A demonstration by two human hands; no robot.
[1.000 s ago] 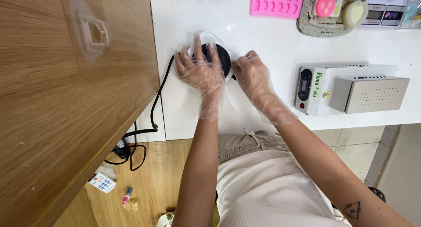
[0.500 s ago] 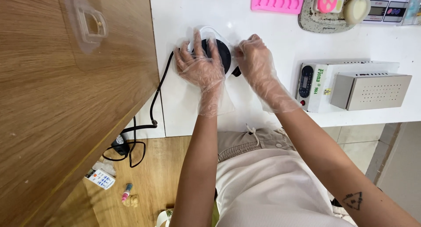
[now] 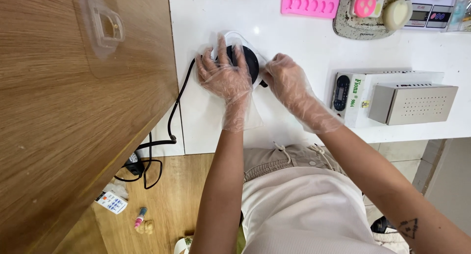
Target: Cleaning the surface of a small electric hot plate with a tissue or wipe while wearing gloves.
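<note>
While your left hand (image 3: 226, 78) is spreading flat, fingers splayed, over the round black device (image 3: 247, 62) near the left edge of the white bench (image 3: 294, 38), your right hand (image 3: 287, 80) is closing in on the device's right side, where a second ago it was sitting a little apart from it. Both hands are wearing thin clear gloves. The left palm is pressing down rather than gripping; the right fingers are curling at the device's rim, though you cannot tell from here whether they are pinching anything. A clear plastic sheet (image 3: 230, 38) is showing around the device's far edge, and the black cord (image 3: 174, 111) is running off the bench's left edge toward the floor. The move inward suggests you are steadying the device with one hand and working its side with the other. The white box with a perforated metal cover (image 3: 392, 99) is sitting untouched toward the right.
</note>
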